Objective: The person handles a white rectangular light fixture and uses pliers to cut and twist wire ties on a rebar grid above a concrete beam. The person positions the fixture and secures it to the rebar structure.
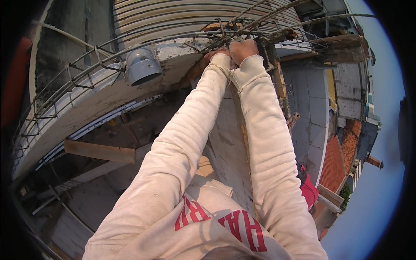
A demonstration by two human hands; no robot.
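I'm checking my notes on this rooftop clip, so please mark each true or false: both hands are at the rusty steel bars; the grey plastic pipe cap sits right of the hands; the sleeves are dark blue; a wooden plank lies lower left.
1. Both the left hand and the right hand are at the rusty steel reinforcement bars: true.
2. The grey plastic pipe cap sits right of the hands: false, it is to their left.
3. The sleeves are dark blue: false, the sleeves are pale cream.
4. A wooden plank lies lower left: true.
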